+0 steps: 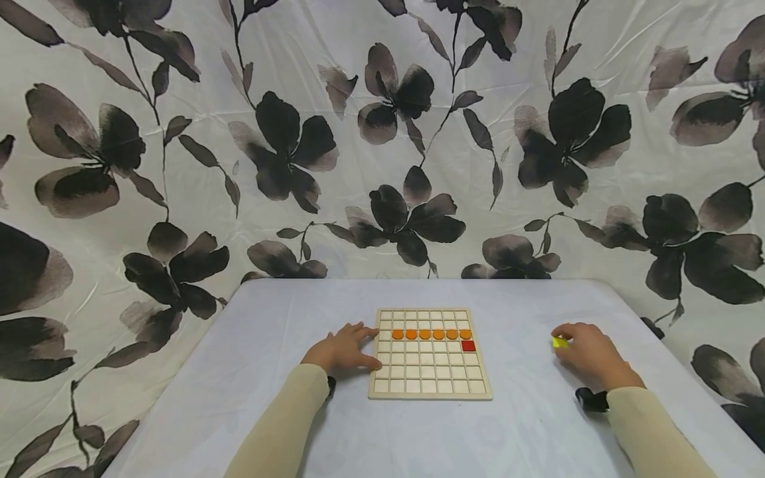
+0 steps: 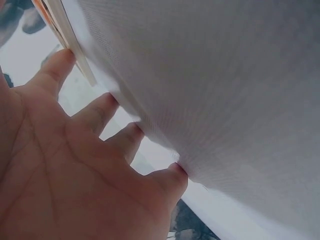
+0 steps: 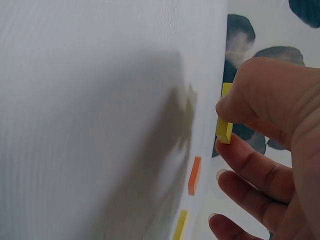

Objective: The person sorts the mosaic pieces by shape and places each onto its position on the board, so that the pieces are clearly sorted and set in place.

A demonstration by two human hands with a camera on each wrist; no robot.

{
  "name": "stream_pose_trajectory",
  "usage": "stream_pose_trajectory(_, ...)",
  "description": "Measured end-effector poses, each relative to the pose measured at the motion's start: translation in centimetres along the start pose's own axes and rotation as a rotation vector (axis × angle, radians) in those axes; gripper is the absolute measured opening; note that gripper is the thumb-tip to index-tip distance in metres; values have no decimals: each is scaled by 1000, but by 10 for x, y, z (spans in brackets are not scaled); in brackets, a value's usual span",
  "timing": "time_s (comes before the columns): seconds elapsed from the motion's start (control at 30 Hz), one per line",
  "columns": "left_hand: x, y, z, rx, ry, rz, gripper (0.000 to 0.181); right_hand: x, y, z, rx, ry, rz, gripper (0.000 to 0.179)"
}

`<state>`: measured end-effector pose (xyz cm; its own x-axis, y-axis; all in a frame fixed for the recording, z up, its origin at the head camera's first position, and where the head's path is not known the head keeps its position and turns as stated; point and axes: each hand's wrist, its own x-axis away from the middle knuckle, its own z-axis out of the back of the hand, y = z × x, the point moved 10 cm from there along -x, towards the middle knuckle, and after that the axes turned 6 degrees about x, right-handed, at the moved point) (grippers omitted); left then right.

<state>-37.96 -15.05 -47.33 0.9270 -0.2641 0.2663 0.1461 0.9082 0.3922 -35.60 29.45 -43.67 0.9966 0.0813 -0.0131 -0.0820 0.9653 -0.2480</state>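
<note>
Forearms point(image 1: 283, 421) reach forward, left fingers point(image 2: 95, 114) spread against board point(image 1: 430, 397), right fingers point(image 3: 257, 161) pinching yellow block point(image 3: 224, 133).

Soft, even light fills the head view: the desk point(image 1: 430, 435) and backdrop point(image 1: 349, 159) are bright, with faint shadows beside the sleeves point(image 1: 283, 418) and wide-angle stretching toward the edges. The board point(image 1: 428, 367) reads clearly. The left wrist view is dimmer and greyish, the desk darkening toward the upper right, brighter patches showing between the fingers point(image 2: 95, 112). In the right wrist view, a broad, soft-edged shadow falls across the desk.
</note>
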Motion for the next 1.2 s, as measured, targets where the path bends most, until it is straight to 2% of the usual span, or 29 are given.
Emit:
stream_pose_trajectory(0.23,-1,-1,0,1,-1,8,85,-5,-20,-3,-5,-18,12,39)
stream_pose_trajectory(0.5,0,-1,0,9,-3,21,85,-15,-43,-14,-26,-36,21,35)
stream_pose_trajectory(0.83,1,1,1,8,11,-12,85,-23,-74,-26,-92,-92,14,33)
stream_pose_trajectory(1.2,1,0,1,24,6,1,85,-27,-108,-32,-106,-72,64,33)
